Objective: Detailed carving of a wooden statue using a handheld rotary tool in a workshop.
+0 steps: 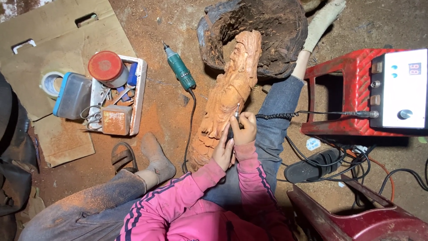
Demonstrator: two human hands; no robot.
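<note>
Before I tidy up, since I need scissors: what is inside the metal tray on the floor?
The metal tray holds scissors, a sawdust-covered block, a red-lidded jar and something blue. Whatever lies beneath them is covered.

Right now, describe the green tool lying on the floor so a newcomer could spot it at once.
Find the long pale carved log resting against the dark hollow stump. Just to its left, on the reddish sawdust floor, lies the green rotary tool. Unlike the handpiece in the right hand, it lies untouched, trailing a black cord.
</note>
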